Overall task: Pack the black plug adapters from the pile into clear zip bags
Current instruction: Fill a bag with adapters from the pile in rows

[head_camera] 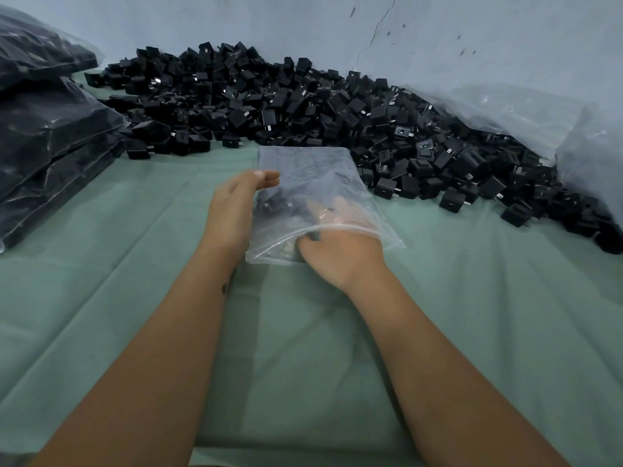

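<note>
- Risk — the clear zip bag (313, 183) lay slack on the green sheet (135, 264) with its mouth propped only by the right hand (337, 251); if that hand pulled out fast the film would likely drag along and spill the few adapters (269, 205) already inside.
- Risk — the bag sat just beside the near edge of the pile (303, 106); a sideways shove could knock loose adapters into the pile's fringe or mix the count.
- Risk — bag mouth looked creased at the near corner, so the zip might not line up when closing; a judgement only, the zip track was too faint to read.
- Left hand (232, 210) — fingers fairly straight, thumb up, pressed against the bag's left edge and steadying it; not curled round anything.
- Right hand — fingers pushed through the mouth into the bag, seen blurred through the plastic; they looked curled on dark adapters, one black piece showing at the thumb.
- Task things — most adapters unpacked in the pile along the wall (472, 35); filled bags (50, 129) stacked far left, a big loose plastic sack (539, 112) at right.
</note>
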The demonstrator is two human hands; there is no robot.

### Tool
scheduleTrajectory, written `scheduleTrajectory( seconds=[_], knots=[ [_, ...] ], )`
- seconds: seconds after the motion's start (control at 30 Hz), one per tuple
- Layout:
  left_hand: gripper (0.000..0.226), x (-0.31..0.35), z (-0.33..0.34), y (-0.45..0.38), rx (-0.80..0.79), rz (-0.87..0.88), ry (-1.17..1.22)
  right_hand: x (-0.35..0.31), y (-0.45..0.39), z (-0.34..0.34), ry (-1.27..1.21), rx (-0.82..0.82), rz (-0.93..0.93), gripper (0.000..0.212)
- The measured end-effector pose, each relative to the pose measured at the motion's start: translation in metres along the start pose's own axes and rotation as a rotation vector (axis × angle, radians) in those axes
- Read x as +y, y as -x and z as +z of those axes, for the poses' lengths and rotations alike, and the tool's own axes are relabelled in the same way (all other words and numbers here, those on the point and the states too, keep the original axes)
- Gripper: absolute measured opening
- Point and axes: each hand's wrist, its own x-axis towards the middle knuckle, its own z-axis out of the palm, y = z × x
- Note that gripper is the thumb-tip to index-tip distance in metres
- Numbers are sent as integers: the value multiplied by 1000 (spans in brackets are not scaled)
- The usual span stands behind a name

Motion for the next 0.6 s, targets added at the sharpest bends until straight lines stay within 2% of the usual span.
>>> scheduleTrajectory(
  seconds=[0.03, 0.13, 0.27, 0.37, 0.43, 0.53, 0.6],
  knots=[
    [31, -1, 1, 0, -6, 10, -2, 0, -3, 0, -30, 16, -14, 18],
    [28, -4, 1, 0, -33, 53, -25, 0, -8, 0, -121, 9, -26, 34],
    [25, -7, 1, -1, -59, 69, -37, 5, -4, 1, -181, 20, 13, 13],
    [24, -6, 0, -1, -61, 64, -65, 5, -4, 2, -209, 23, 23, 19],
    [22, -4, 0, 1, -71, 87, -102, 2, -6, 3, -225, 7, 9, 16],
    [31, -1, 1, 5, -164, 192, -251, 1, -6, 2, -223, -36, -4, 13],
    [42, 1, 3, 6, -290, 251, -409, 0, 0, 1, -85, -61, -39, 12]
  ],
)
